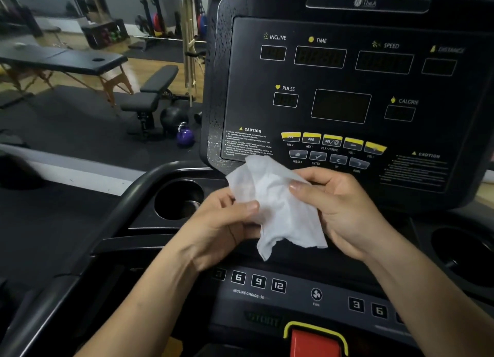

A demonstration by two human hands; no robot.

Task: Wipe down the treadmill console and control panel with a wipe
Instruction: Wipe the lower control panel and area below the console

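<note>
You are holding the white wipe [275, 204] with both hands. Your left hand [227, 220] is curling around its lower left side, with the thumb pressing flat on the front. Your right hand [339, 207] is pinching the upper right side between the thumb and the bent fingers. The wipe is crumpled and bunched up, and one corner is hanging down between your wrists.

The wipe is up in the air, not touching the machine. Its top corner is showing in front of the bottom edge of the treadmill console [347, 89], just under the left caution words and near the small grey buttons.

Above those, a row of yellow buttons [331, 140] is running across the console. The little screens are all dark. Tiny shiny drops are sitting on the console's left edge – it is looking wet there.

Below your hands, the control panel [294, 289] is showing number keys and a fan key, with a red stop button [315, 343] at the bottom. A round cup holder [179, 199] is sitting left of your hands, and another cup holder [465, 252] is on the right.

Farther off on the left, a black weight bench [152, 94] is standing on the gym floor, with a purple kettlebell [185, 136] near it – and a black massage table [66, 59] is behind.
</note>
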